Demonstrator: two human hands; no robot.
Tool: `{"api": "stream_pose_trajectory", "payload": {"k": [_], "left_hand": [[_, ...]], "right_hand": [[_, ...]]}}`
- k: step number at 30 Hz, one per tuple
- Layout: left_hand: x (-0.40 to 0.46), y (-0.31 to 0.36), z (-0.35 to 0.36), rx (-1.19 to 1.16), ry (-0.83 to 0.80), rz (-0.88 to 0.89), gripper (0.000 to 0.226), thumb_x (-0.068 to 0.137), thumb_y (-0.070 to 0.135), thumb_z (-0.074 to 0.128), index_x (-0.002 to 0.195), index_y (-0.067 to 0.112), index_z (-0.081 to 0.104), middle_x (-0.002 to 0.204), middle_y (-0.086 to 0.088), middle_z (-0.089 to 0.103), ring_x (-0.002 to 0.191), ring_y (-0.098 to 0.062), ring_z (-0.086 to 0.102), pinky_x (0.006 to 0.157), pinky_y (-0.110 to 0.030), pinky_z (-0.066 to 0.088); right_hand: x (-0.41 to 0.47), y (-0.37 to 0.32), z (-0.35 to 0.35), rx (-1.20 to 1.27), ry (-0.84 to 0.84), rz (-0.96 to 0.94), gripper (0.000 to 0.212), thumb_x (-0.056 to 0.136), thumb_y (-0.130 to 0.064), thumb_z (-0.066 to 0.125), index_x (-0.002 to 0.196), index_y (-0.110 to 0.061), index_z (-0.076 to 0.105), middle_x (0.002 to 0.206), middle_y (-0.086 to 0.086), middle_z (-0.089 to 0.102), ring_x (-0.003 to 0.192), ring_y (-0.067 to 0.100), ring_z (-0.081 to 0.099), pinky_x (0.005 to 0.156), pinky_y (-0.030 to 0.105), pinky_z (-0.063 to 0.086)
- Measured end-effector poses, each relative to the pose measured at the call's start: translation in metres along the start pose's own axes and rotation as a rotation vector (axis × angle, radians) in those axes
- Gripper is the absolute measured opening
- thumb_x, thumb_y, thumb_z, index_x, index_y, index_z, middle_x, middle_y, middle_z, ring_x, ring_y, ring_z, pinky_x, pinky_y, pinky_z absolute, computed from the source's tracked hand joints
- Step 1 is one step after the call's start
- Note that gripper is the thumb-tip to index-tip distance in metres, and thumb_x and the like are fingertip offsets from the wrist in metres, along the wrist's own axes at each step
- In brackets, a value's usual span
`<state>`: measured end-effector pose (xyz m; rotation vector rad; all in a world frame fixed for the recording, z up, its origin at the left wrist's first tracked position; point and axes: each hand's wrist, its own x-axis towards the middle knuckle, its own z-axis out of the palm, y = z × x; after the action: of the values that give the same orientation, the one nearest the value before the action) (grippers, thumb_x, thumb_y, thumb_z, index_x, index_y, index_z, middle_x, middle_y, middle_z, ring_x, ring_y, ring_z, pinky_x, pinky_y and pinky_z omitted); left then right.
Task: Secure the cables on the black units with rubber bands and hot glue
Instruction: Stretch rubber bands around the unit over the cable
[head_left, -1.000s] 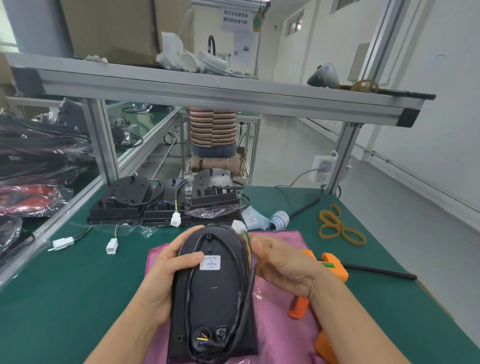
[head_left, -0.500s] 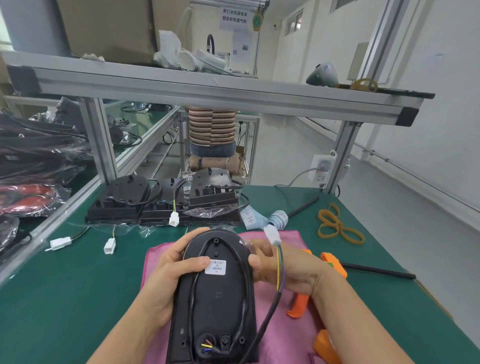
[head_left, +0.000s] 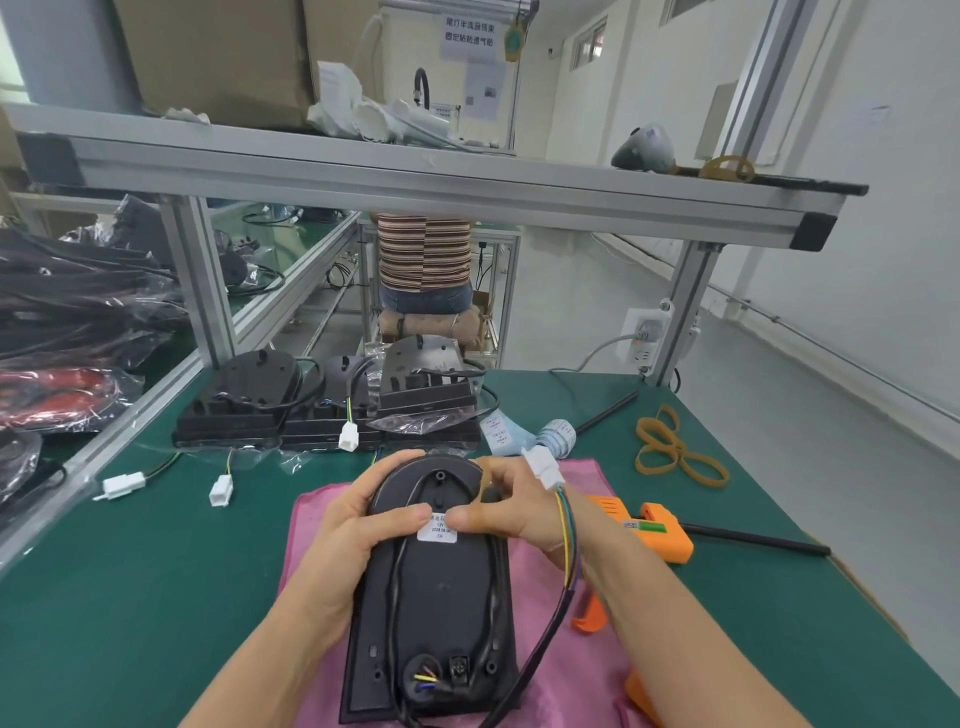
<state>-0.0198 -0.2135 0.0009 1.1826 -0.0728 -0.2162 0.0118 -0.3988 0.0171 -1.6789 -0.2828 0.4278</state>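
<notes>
Left hand (head_left: 343, 540) gripping black unit (head_left: 441, 592), right hand (head_left: 511, 512) pinching its cable (head_left: 563, 551) along the rim, rubber bands (head_left: 675, 452) and glue gun (head_left: 652, 530) lying untouched, securing not started.

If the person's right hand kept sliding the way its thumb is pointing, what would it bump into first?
Most likely the left hand's thumb. The right hand has its thumb pointing left across the black unit, just above the white label, and the two thumb tips look almost touching.
</notes>
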Motion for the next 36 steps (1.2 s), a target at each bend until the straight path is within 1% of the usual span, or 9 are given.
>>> {"api": "stream_pose_trajectory", "payload": {"k": [3,6,9,12,19,23,27,32,36], "left_hand": [[0.000,0.014,0.001,0.232,0.038,0.106,0.054,0.066,0.004,0.075,0.113,0.030,0.068,0.114,0.004,0.070,0.107,-0.012,0.065,0.079,-0.017,0.051],[0.005,0.034,0.020,0.667,0.168,0.326,0.051,0.060,0.034,0.072,0.110,0.033,0.064,0.112,0.016,0.062,0.103,0.010,0.054,0.083,-0.006,0.038],[0.015,0.041,0.050,1.271,0.133,0.356,0.028,0.068,0.045,0.072,0.091,0.033,0.060,0.102,0.012,0.061,0.100,-0.008,0.054,0.087,-0.026,0.042],[0.029,0.044,0.065,1.508,0.145,0.291,0.019,0.072,0.036,0.067,0.082,0.027,0.054,0.099,0.007,0.062,0.098,-0.017,0.057,0.074,-0.029,0.040],[0.057,0.070,0.084,1.784,0.047,0.115,0.033,0.064,0.038,0.071,0.063,0.019,0.044,0.065,0.004,0.048,0.057,-0.015,0.044,0.051,-0.026,0.031],[0.065,0.083,0.082,1.750,-0.020,0.006,0.039,0.060,0.034,0.079,0.059,0.017,0.043,0.062,0.003,0.045,0.059,-0.015,0.047,0.048,-0.026,0.030],[0.065,0.083,0.079,1.567,-0.056,-0.042,0.030,0.060,0.018,0.081,0.054,0.012,0.053,0.059,-0.001,0.049,0.066,-0.024,0.057,0.052,-0.027,0.039],[0.058,0.084,0.068,1.517,0.113,0.150,0.012,0.060,0.010,0.075,0.056,0.006,0.064,0.057,-0.004,0.053,0.063,-0.027,0.054,0.052,-0.024,0.038],[0.048,0.090,0.042,1.522,0.292,0.349,0.024,0.058,0.009,0.071,0.044,0.015,0.054,0.054,0.002,0.057,0.065,-0.027,0.061,0.054,-0.023,0.042]], "right_hand": [[0.001,0.004,0.002,0.005,0.065,-0.039,0.051,0.068,-0.014,0.078,0.115,-0.002,0.064,0.108,0.021,0.069,0.097,0.027,0.066,0.093,0.042,0.053],[0.003,0.005,0.003,0.001,0.069,-0.092,0.029,0.071,-0.003,0.077,0.099,-0.002,0.068,0.093,0.016,0.071,0.086,0.019,0.065,0.086,0.034,0.056],[0.005,0.001,0.007,-0.047,0.091,-0.157,0.026,0.061,-0.002,0.072,0.081,0.010,0.059,0.074,0.010,0.057,0.072,0.011,0.054,0.065,0.019,0.047],[0.004,-0.003,0.010,-0.081,0.112,-0.190,0.033,0.058,-0.005,0.070,0.085,0.012,0.059,0.068,0.003,0.057,0.065,0.005,0.052,0.061,0.016,0.044],[0.001,-0.001,0.014,-0.159,0.140,-0.265,0.017,0.074,-0.007,0.079,0.089,-0.012,0.074,0.089,0.014,0.073,0.082,0.014,0.064,0.085,0.041,0.053],[0.002,-0.001,0.017,-0.214,0.192,-0.239,0.059,0.060,-0.040,0.080,0.093,0.006,0.062,0.090,0.032,0.061,0.075,0.019,0.049,0.074,0.052,0.049],[0.002,-0.002,0.020,-0.199,0.211,-0.240,0.063,0.055,-0.045,0.080,0.096,0.000,0.065,0.100,0.032,0.062,0.079,0.022,0.055,0.083,0.059,0.050],[-0.004,0.006,0.014,-0.072,0.145,-0.269,0.044,0.058,-0.030,0.083,0.098,-0.016,0.073,0.096,0.010,0.074,0.086,0.018,0.066,0.091,0.054,0.053],[-0.011,0.010,0.009,-0.013,0.164,-0.331,0.045,0.059,-0.023,0.086,0.102,-0.025,0.074,0.100,0.005,0.075,0.091,0.016,0.069,0.086,0.039,0.056]]}}
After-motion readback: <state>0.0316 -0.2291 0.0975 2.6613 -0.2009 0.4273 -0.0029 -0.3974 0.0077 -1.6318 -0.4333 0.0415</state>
